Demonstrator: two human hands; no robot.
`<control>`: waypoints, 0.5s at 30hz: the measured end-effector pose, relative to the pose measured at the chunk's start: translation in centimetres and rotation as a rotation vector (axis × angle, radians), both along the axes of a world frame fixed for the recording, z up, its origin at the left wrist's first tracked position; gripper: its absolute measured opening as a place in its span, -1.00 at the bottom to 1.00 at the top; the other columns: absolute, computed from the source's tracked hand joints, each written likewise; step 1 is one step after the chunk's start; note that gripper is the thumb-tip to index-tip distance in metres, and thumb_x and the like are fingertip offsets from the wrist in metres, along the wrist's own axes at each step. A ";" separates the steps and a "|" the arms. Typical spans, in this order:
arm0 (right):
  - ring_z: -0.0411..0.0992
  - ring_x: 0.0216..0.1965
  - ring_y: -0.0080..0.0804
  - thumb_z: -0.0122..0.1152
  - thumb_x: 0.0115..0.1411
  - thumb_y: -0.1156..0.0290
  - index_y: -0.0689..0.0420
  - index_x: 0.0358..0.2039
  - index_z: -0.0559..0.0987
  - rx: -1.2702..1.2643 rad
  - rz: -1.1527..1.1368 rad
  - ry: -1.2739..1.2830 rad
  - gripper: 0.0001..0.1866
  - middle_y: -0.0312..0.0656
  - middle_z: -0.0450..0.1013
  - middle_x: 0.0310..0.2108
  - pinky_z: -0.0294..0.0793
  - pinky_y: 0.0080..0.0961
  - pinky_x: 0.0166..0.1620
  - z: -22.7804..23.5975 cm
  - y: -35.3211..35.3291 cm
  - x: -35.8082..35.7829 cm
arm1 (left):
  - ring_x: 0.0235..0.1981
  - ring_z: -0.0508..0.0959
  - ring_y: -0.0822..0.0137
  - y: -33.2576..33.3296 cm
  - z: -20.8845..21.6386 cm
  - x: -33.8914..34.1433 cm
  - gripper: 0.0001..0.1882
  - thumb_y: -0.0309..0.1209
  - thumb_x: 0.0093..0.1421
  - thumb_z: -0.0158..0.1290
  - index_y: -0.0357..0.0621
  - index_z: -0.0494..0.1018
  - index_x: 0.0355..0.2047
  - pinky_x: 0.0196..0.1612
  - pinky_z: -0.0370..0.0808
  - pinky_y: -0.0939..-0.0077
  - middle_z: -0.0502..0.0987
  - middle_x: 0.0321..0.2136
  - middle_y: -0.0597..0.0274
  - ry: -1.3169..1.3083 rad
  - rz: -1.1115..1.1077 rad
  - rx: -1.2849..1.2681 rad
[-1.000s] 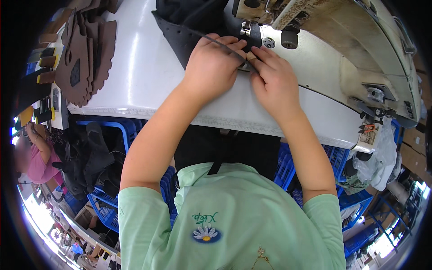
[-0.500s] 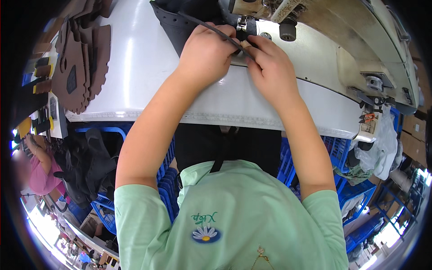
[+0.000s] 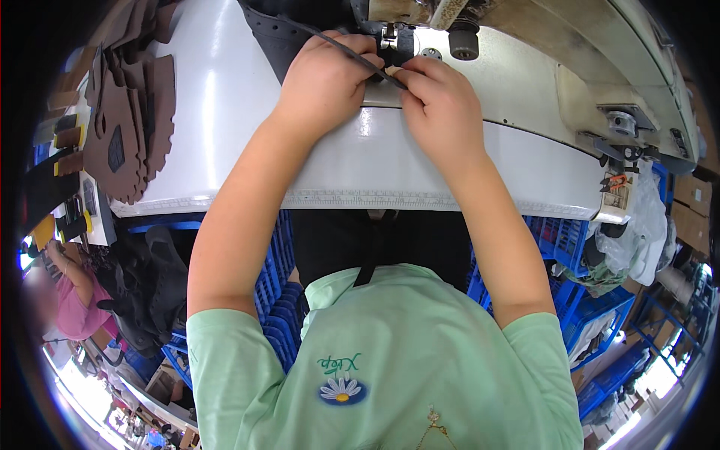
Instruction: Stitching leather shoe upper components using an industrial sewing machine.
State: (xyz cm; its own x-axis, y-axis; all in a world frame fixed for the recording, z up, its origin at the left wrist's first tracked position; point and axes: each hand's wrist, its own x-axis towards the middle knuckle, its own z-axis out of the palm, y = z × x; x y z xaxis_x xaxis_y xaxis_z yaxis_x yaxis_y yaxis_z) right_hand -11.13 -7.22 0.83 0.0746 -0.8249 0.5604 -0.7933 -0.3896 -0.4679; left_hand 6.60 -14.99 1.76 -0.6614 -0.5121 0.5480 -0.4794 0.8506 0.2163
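A black shoe upper (image 3: pixel 279 39) with a row of small holes lies on the white sewing machine bed, at its far side. My left hand (image 3: pixel 324 79) is closed on its raised edge, knuckles up, just left of the presser foot (image 3: pixel 389 36). At the near end of that same dark strip, my right hand (image 3: pixel 442 94) pinches the edge between thumb and fingers. A small pale covering sits on a fingertip of the right hand. Part of the upper is hidden under my left hand and beyond the top of the picture.
The sewing machine arm (image 3: pixel 555 45) reaches across the upper right. Brown cut pieces (image 3: pixel 120 127) are stacked on the left of the white table (image 3: pixel 225 150). Blue crates (image 3: pixel 279 322) stand below the ruler-marked edge. Orange-handled snips (image 3: pixel 615 182) hang at the right corner. Another person sits far left.
The whole view has shifted slightly, so machine, hands and upper appear a little further left. Both hands keep their hold on the upper, close to the presser foot.
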 end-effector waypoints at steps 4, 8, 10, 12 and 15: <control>0.50 -0.20 -0.22 0.23 0.00 0.57 0.16 -0.33 0.69 -0.004 -0.008 -0.001 -0.81 -0.23 0.53 -0.31 0.47 -0.25 -0.13 -0.1 -0.1 0.0 | -0.03 0.52 0.06 0.4 0.2 0.4 -0.61 -0.61 -0.06 0.11 -0.08 0.61 -0.16 0.10 0.43 0.19 0.57 -0.07 0.17 -0.130 0.017 0.018; 0.51 -0.21 -0.21 0.24 0.00 0.56 0.15 -0.32 0.69 -0.033 -0.018 -0.011 -0.80 -0.23 0.53 -0.30 0.48 -0.23 -0.12 -0.3 -0.2 0.0 | 0.23 0.38 -0.01 4.2 1.4 1.7 -0.54 -0.54 0.07 0.11 -0.10 0.50 0.05 0.30 0.28 0.07 0.44 0.15 0.07 -0.242 0.070 0.003; 0.51 -0.20 -0.20 0.25 -0.01 0.54 0.15 -0.30 0.68 0.000 -0.008 -0.041 -0.79 -0.22 0.53 -0.29 0.49 -0.24 -0.12 -0.4 -0.2 0.1 | 0.25 0.36 -0.05 6.8 3.0 2.2 -0.55 -0.45 0.16 0.11 -0.10 0.46 0.10 0.27 0.33 0.11 0.37 0.22 0.02 -0.358 0.082 0.076; 0.51 -0.19 -0.17 0.24 -0.01 0.56 0.15 -0.28 0.68 0.008 -0.021 -0.031 -0.77 -0.21 0.53 -0.26 0.50 -0.25 -0.12 -0.4 0.0 0.1 | 0.09 0.51 0.00 9.0 5.5 2.9 -0.62 -0.41 0.15 0.16 -0.17 0.52 -0.01 -0.03 0.56 0.32 0.51 0.06 -0.03 -0.333 -0.045 0.279; 0.51 -0.18 -0.15 0.23 0.00 0.57 0.15 -0.25 0.67 0.021 -0.028 0.002 -0.75 -0.20 0.54 -0.21 0.51 -0.27 -0.11 -0.2 0.2 0.1 | -0.29 0.60 0.07 9.3 9.4 3.6 -0.86 -0.44 0.08 0.20 -0.18 0.58 -0.33 -0.31 0.53 0.34 0.60 -0.34 0.10 -0.215 -0.110 0.483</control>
